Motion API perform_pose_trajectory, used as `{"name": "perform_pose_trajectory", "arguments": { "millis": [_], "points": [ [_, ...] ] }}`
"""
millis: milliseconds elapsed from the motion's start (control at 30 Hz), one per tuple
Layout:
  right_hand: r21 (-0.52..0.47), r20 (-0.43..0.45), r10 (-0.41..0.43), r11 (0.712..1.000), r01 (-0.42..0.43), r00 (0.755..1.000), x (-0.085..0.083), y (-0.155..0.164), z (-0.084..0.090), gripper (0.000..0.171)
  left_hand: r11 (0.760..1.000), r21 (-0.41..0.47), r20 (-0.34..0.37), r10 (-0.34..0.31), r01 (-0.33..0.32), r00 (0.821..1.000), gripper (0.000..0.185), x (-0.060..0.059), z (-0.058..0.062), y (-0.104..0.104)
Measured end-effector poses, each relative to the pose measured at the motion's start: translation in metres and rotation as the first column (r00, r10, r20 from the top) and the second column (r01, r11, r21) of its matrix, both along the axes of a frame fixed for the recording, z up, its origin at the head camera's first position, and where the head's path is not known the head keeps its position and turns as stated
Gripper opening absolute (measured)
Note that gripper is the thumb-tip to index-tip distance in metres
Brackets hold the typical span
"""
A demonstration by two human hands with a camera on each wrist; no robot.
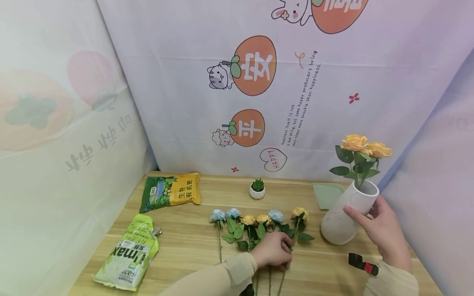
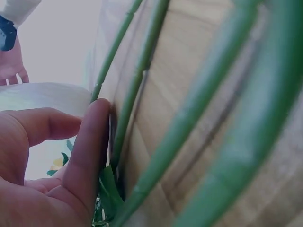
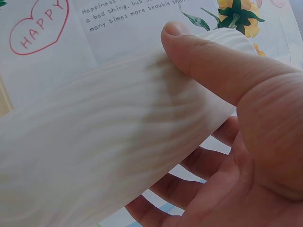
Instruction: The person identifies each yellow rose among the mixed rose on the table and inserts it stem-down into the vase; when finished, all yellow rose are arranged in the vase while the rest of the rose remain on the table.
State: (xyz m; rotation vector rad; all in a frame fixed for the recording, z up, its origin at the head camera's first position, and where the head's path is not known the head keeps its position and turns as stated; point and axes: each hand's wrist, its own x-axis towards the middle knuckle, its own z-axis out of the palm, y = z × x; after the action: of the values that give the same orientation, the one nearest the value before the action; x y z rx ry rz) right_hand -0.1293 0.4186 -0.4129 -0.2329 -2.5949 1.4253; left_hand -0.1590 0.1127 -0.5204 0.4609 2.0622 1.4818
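My right hand (image 1: 386,230) grips a white ribbed vase (image 1: 338,218) near its rim, thumb in front and fingers behind; the vase leans to the right. Two yellow roses (image 1: 364,146) stand in it. In the right wrist view the thumb presses on the vase's wavy side (image 3: 118,123). Over the flowers lying on the table is my left hand (image 1: 272,248), thumb and fingers curled at the stem of the rightmost yellow rose (image 1: 299,213). Several blue roses (image 1: 217,215) and yellow roses (image 1: 249,220) lie beside it. Green stems (image 2: 189,109) run close past the fingers in the left wrist view.
A small potted succulent (image 1: 257,189) sits at the back of the wooden table (image 1: 185,246). To the left lie a green-and-yellow bag (image 1: 172,191) and a lime-and-white pouch (image 1: 129,255). A pale green sheet (image 1: 327,195) lies behind the vase. Printed cloth (image 1: 185,82) encloses the table.
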Motion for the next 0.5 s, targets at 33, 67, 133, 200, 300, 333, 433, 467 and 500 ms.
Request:
{"name": "perform_pose_trajectory", "arguments": {
  "millis": [33,67,133,200,300,333,433,467,500],
  "points": [
    [0.003,-0.001,-0.001,1.000,0.001,1.000,0.000,0.000,0.000,0.097,1.000,0.015,0.014,0.003,-0.003,1.000,0.033,0.001,0.001,-0.001],
    [0.007,-0.001,-0.002,1.000,0.002,1.000,0.000,0.000,-0.001,0.097,1.000,0.027,0.028,0.004,-0.005,1.000,0.032,0.001,0.002,-0.002],
    [0.010,-0.004,-0.003,1.000,0.003,1.000,-0.001,0.000,-0.001,0.097,0.999,0.049,0.031,0.005,-0.006,1.000,0.031,0.001,0.004,-0.003],
    [0.011,-0.006,-0.003,1.000,0.003,1.000,-0.001,0.001,-0.001,0.096,0.998,0.061,0.016,0.010,-0.011,1.000,0.032,0.000,0.006,-0.004],
    [-0.007,-0.010,0.001,1.000,-0.002,1.000,-0.001,0.000,-0.001,0.095,0.997,0.073,-0.011,0.019,-0.018,1.000,0.034,-0.001,0.010,-0.005],
    [-0.013,-0.010,0.003,1.000,-0.003,1.000,-0.001,0.000,-0.001,0.095,0.997,0.076,-0.019,0.020,-0.019,1.000,0.035,-0.002,0.011,-0.006],
    [0.003,-0.002,-0.002,1.000,0.002,1.000,-0.001,0.000,0.000,0.094,0.996,0.088,-0.031,0.017,-0.014,0.999,0.038,-0.004,0.015,-0.007],
    [0.007,0.000,-0.002,1.000,0.002,1.000,-0.001,-0.001,0.000,0.093,0.996,0.091,-0.034,0.016,-0.013,0.999,0.038,-0.004,0.015,-0.008],
    [0.008,0.003,-0.003,1.000,0.003,1.000,-0.001,-0.001,0.000,0.093,0.996,0.091,-0.037,0.016,-0.013,0.999,0.039,-0.005,0.016,-0.008]
  ]
}}
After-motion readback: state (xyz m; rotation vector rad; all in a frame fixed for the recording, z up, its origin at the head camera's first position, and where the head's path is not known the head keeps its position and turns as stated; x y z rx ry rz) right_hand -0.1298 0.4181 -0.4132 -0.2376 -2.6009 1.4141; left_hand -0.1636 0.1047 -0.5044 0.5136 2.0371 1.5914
